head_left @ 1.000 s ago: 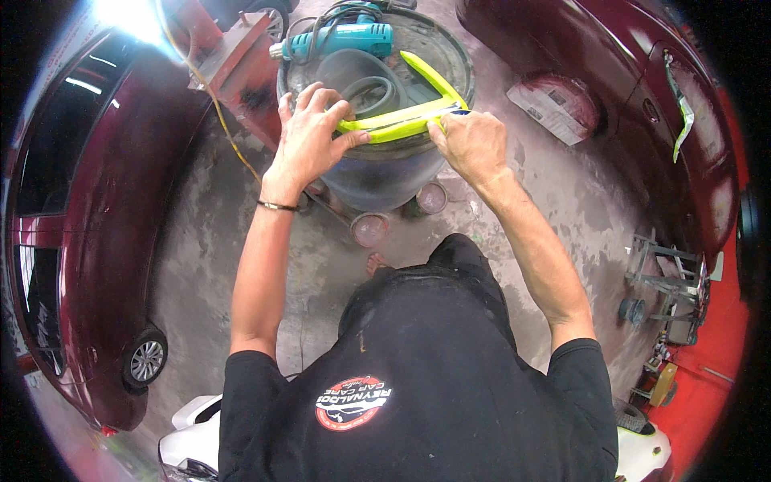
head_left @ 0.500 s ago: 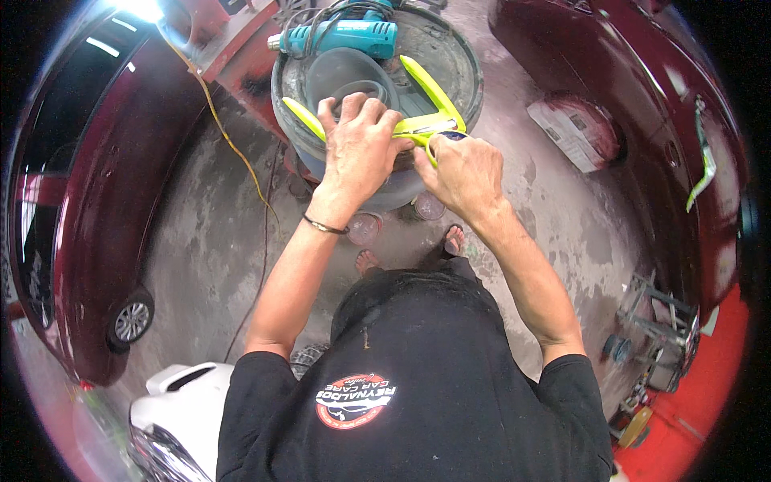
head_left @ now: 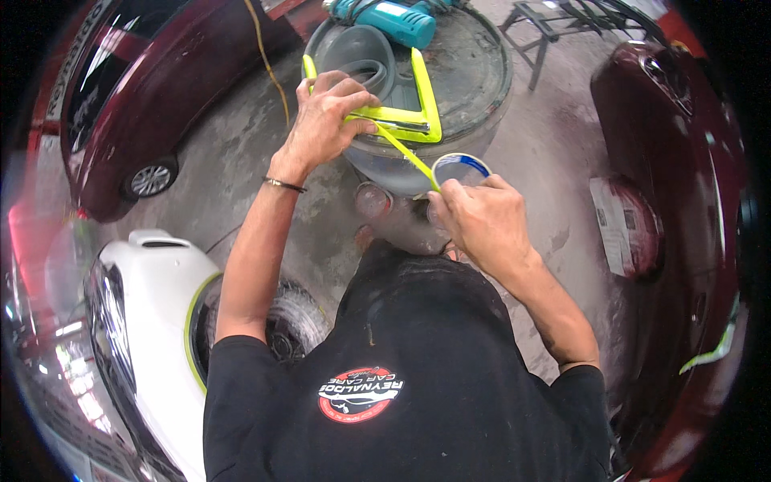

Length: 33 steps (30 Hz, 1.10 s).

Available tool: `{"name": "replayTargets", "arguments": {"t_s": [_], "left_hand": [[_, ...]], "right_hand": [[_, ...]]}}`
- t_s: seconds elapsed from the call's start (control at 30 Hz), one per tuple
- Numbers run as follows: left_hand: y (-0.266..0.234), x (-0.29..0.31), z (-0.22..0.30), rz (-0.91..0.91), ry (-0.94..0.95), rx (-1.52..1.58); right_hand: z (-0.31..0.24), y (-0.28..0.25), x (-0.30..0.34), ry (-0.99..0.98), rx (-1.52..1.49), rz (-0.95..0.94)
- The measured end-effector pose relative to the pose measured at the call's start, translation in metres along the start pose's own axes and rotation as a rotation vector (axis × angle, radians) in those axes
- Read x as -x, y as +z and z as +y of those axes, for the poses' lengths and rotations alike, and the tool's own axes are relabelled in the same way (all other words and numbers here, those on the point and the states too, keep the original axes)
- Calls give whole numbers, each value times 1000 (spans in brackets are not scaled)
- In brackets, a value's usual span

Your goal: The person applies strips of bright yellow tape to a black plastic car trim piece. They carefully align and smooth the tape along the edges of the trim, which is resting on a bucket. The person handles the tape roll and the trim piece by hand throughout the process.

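Note:
A dark grey plastic trim piece with a rounded hollow lies on a drum. Bright yellow masking tape covers its outer edges, and a shiny strip shows along the near one. My left hand is closed over the piece's near left edge, thumb on the tape. From there a narrow strip of yellow tape runs taut toward me, down to the right. It leads to the tape roll, whose blue inner core shows. My right hand pinches the roll at its lower side, off the drum's near edge.
A teal heat gun rests at the far side of the drum's lid. Dark red car bodies stand left and right. A white bumper and a wheel lie near left. A metal stand is far right.
My right hand has moved toward me and right with the roll, drawing out a length of tape. My left hand stays on the trim piece. The view has shifted.

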<state>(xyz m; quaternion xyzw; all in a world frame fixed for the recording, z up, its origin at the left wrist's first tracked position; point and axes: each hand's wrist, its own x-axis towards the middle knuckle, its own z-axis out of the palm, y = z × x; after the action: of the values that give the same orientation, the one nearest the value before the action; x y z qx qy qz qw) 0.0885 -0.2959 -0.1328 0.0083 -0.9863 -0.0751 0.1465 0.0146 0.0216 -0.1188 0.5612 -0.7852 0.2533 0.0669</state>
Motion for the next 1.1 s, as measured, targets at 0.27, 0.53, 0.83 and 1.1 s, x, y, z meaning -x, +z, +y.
{"name": "replayTargets", "arguments": {"t_s": [0.27, 0.53, 0.83, 1.1], "left_hand": [[-1, 1, -1, -14, 38, -13], [4, 2, -4, 21, 61, 4], [10, 18, 18, 127, -46, -64], [34, 2, 77, 219, -126, -2]], "right_hand": [[57, 3, -8, 39, 67, 0], [79, 9, -24, 42, 177, -7], [81, 11, -31, 4, 184, -13], [88, 13, -23, -33, 147, -54]]}}
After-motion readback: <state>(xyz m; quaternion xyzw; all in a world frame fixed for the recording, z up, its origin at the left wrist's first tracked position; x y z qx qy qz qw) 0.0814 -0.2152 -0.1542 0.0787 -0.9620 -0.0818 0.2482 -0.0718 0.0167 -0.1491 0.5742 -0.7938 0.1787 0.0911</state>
